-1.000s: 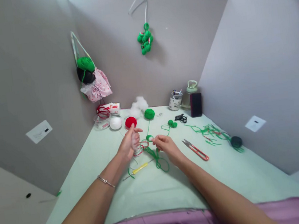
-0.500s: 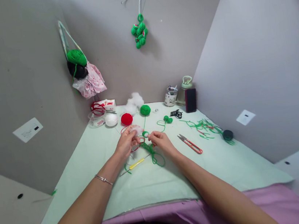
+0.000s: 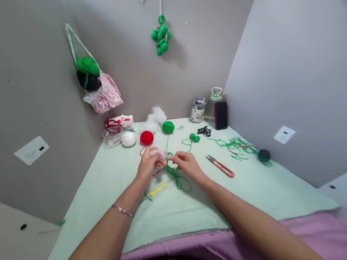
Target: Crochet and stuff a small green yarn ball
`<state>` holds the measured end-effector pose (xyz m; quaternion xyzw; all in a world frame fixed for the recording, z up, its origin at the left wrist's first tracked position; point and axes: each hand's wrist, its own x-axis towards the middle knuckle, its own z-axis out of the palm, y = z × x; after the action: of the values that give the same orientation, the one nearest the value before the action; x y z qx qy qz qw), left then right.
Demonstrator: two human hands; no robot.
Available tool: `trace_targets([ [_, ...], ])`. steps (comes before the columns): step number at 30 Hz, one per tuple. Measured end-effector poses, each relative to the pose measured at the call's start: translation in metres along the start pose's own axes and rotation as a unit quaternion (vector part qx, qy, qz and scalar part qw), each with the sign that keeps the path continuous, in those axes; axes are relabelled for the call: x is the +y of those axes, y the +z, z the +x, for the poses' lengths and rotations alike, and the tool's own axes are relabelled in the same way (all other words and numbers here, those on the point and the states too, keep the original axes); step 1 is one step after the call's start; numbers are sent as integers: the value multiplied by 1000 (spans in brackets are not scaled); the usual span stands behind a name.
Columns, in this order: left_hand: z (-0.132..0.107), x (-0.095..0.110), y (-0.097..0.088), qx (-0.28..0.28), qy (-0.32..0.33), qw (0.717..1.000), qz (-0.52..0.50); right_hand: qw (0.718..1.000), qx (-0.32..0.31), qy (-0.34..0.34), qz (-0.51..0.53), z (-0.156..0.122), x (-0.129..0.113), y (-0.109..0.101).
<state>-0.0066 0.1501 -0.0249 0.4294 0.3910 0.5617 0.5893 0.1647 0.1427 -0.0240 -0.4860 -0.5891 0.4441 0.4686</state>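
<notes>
My left hand (image 3: 152, 163) is closed on a tuft of white stuffing (image 3: 160, 152) above the middle of the table. Close beside it, my right hand (image 3: 182, 159) is pinched at a small green crocheted piece (image 3: 170, 155), mostly hidden between the two hands. Loose green yarn (image 3: 174, 174) hangs and loops beneath them on the cloth. A crochet hook with a yellow handle (image 3: 158, 189) lies just below my left hand. Orange-handled thread snips (image 3: 220, 166) rest to the right of my right hand.
Behind my hands lie a red yarn ball (image 3: 147, 137), a white one (image 3: 128, 139), a green one (image 3: 168, 127) and a heap of stuffing (image 3: 156, 118). Green yarn scraps (image 3: 238, 146) lie at right. A phone (image 3: 221, 115) and a bottle (image 3: 210, 107) stand at the back right.
The tuft in my left hand has come right, up against the green crocheted piece, which now shows less. My hands are slightly closer together.
</notes>
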Motion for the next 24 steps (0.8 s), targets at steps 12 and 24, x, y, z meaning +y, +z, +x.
trace_targets([
  [12,-8,-2,8,-31,33,997,58,999,15,-29,-35,2,2,-3],
  [24,-6,-25,11,16,36,999,5,996,11,-79,-47,-4,2,5],
])
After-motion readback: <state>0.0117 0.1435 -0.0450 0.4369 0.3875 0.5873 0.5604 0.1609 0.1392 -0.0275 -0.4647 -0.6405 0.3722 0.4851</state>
